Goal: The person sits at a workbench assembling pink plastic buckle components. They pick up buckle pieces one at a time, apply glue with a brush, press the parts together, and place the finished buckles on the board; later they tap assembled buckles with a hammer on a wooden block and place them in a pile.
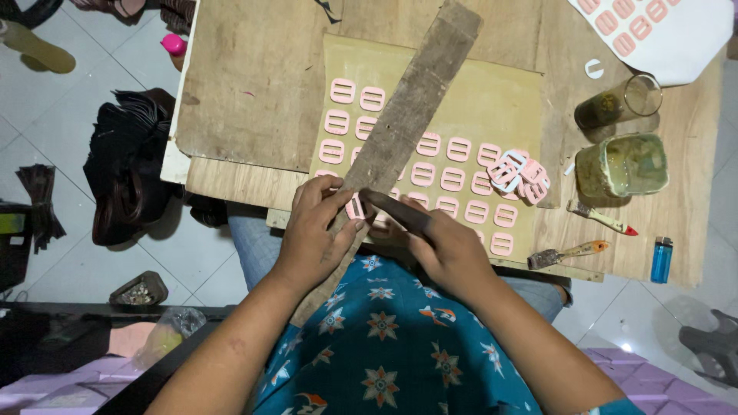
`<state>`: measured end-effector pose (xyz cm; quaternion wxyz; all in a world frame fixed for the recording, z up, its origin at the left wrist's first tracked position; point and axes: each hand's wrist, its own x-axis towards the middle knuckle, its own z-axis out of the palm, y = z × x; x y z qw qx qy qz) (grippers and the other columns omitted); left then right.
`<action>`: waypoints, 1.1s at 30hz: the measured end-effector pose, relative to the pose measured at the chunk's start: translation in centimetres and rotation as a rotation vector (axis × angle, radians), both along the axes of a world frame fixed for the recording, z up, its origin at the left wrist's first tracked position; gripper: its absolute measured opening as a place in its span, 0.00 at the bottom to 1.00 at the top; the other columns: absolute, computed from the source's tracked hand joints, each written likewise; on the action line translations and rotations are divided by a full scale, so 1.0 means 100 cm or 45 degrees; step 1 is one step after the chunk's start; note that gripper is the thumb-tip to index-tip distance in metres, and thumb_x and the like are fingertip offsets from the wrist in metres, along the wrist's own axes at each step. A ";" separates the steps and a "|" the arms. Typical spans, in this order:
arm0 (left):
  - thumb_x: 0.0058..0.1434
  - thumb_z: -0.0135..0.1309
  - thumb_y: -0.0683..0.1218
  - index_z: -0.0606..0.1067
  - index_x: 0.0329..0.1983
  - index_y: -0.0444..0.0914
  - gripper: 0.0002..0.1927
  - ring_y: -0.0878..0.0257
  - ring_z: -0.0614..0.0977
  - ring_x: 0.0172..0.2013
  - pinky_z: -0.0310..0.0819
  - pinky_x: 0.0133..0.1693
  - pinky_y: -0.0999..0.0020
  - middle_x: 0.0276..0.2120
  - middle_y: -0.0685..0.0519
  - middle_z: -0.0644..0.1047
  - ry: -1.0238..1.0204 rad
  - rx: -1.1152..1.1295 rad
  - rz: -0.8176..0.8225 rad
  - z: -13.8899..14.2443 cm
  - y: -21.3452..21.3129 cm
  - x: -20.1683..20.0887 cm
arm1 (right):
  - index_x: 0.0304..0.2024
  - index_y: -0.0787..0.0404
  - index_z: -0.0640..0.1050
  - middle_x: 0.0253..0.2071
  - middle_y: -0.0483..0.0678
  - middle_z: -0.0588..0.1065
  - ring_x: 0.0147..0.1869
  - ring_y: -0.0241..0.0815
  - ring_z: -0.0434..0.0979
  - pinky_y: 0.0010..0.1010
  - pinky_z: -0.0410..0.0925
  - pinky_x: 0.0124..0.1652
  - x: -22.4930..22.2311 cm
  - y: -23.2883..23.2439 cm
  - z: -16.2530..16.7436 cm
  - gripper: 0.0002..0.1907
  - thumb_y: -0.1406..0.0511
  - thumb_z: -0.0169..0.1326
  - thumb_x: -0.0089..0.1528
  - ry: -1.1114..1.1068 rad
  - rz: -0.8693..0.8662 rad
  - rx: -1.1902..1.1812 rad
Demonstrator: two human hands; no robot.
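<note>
My left hand (pixel 313 230) grips the near end of a long worn wooden plank (pixel 411 100) that lies slanted across a tan board (pixel 492 96). My right hand (pixel 446 246) holds a dark flat tool (pixel 396 209) laid against the plank's near end, beside a pink buckle-shaped piece (pixel 355 207). Rows of several pink buckle-shaped pieces (pixel 460 149) lie on the tan board on both sides of the plank. A small loose heap of them (pixel 521 175) sits at the board's right.
On the wooden table (pixel 254 84) to the right stand a glass (pixel 619 101) and a square tub (pixel 623 166) of yellowish glue. Near the table edge lie two brushes (pixel 600 218) (pixel 569 253) and a blue lighter (pixel 661 259). A white sheet with pink pieces (pixel 661 31) lies far right. Dark material (pixel 127 173) is piled on the floor.
</note>
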<state>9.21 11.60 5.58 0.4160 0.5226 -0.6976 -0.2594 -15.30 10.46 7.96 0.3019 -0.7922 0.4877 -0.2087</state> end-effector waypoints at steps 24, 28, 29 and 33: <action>0.53 0.68 0.52 0.78 0.52 0.46 0.23 0.43 0.68 0.64 0.63 0.64 0.48 0.60 0.46 0.69 -0.371 -0.247 -0.189 0.007 0.008 -0.008 | 0.58 0.59 0.76 0.46 0.49 0.79 0.46 0.39 0.79 0.30 0.72 0.46 0.011 -0.007 -0.020 0.22 0.64 0.59 0.61 -0.412 -0.068 0.605; 0.48 0.69 0.56 0.73 0.59 0.39 0.36 0.39 0.67 0.63 0.61 0.64 0.46 0.60 0.41 0.68 -0.307 -0.158 -0.165 0.006 0.004 -0.006 | 0.54 0.62 0.79 0.44 0.48 0.83 0.47 0.35 0.82 0.28 0.74 0.48 0.002 -0.043 -0.037 0.16 0.66 0.55 0.63 -0.309 -0.255 0.388; 0.48 0.69 0.57 0.72 0.61 0.37 0.38 0.38 0.66 0.63 0.61 0.64 0.46 0.61 0.40 0.67 -0.295 -0.143 -0.148 0.006 0.003 -0.006 | 0.55 0.63 0.79 0.45 0.48 0.83 0.49 0.36 0.82 0.28 0.74 0.49 -0.008 -0.059 -0.040 0.16 0.67 0.54 0.65 -0.372 -0.361 0.301; 0.48 0.70 0.56 0.72 0.60 0.35 0.39 0.38 0.67 0.63 0.61 0.63 0.47 0.60 0.40 0.68 -0.291 -0.064 -0.154 0.007 0.001 -0.006 | 0.57 0.63 0.77 0.48 0.52 0.81 0.48 0.38 0.81 0.29 0.73 0.48 -0.062 -0.122 -0.041 0.18 0.63 0.56 0.65 -0.478 -0.665 0.189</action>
